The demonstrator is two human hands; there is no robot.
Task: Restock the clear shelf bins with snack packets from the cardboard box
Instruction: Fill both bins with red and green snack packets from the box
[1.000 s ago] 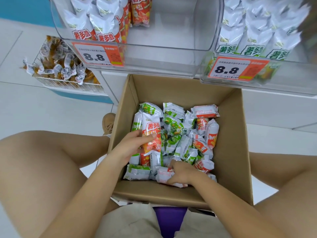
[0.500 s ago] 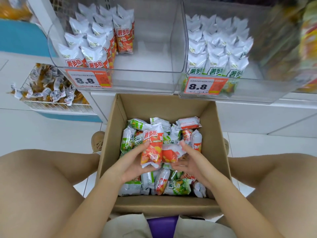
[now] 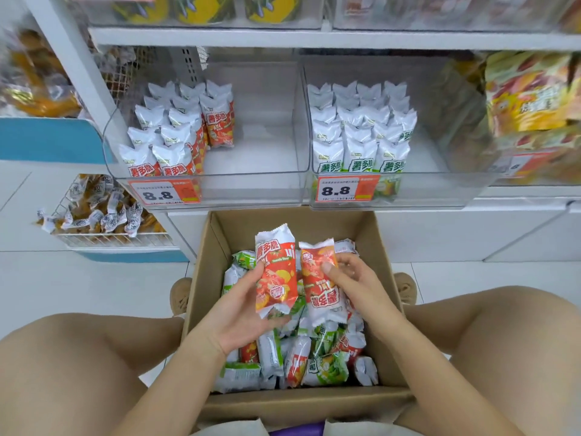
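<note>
An open cardboard box [image 3: 385,247] sits on the floor between my knees, holding several red and green snack packets [image 3: 314,363]. My left hand [image 3: 242,313] grips an upright red packet [image 3: 276,272] above the box. Beside it, my right hand [image 3: 352,281] grips a second red packet [image 3: 317,278], turned upside down. Straight ahead, the left clear bin [image 3: 257,180] holds rows of red packets on its left side only. The right clear bin [image 3: 440,190] holds rows of green packets.
A wire basket [image 3: 110,237] of wrapped sweets stands low at the left. Large orange snack bags [image 3: 531,92] fill the bin at the far right. A white shelf board [image 3: 314,37] runs above the two bins. My knees flank the box.
Both hands have risen out of the box, each with a red packet. My view has tilted up, so the shelf bins now show fully.
</note>
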